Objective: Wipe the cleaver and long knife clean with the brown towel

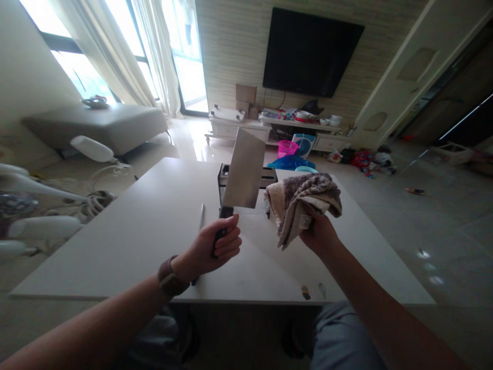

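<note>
My left hand (215, 241) is wrapped round the black handle of a cleaver (244, 169), whose broad blade points up above the table. In my right hand (319, 234) is a bunched brown and beige towel (304, 198), held to the right of the blade and apart from it. Behind the cleaver stands a knife block (269, 176) with a dark top with slots, partly hidden by the blade. A slim metal tool (202, 213) with a dark handle end lies on the table, its middle covered by my left hand.
The white table (127, 231) has small stickers (305, 292) near its front edge. Beyond it are a pink basket (287, 148), a blue plastic bag (290, 163) and a TV cabinet (239, 127) loaded with bowls and boxes. White chairs (46, 226) stand at the left.
</note>
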`<state>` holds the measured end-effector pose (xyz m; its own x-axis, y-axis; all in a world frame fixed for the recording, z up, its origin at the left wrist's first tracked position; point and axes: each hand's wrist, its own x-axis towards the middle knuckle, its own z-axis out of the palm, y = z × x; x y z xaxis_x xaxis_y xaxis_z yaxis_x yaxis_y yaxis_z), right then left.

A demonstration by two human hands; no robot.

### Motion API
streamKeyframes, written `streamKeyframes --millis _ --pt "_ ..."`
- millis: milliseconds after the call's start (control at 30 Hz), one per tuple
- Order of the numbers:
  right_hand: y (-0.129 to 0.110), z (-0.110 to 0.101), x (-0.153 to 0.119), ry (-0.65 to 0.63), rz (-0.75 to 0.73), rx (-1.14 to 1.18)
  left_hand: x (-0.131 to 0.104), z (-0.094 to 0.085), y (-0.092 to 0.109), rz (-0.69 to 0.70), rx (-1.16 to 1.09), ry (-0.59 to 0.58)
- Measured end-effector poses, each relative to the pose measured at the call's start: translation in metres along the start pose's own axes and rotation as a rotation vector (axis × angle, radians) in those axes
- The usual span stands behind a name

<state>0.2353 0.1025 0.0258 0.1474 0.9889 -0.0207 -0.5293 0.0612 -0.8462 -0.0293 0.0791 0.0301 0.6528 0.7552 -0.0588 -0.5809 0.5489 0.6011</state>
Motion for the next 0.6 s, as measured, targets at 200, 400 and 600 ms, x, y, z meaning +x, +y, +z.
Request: streamKeyframes --millis 200,400,600 --pt "0.002 0.009 -0.010 -0.069 0.018 -0.044 -0.001 -0.001 0.000 -0.040 -0.041 -0.210" --pt "0.015 0.020 -0.022 -0.091 0.097 -0.057 0.001 -0.003 -0.008 -0.112 -0.020 -0.237" --pt "0.035 0.036 -0.036 -0.115 0.155 -0.053 0.005 -0.006 -0.028 -0.243 0.086 -0.142"
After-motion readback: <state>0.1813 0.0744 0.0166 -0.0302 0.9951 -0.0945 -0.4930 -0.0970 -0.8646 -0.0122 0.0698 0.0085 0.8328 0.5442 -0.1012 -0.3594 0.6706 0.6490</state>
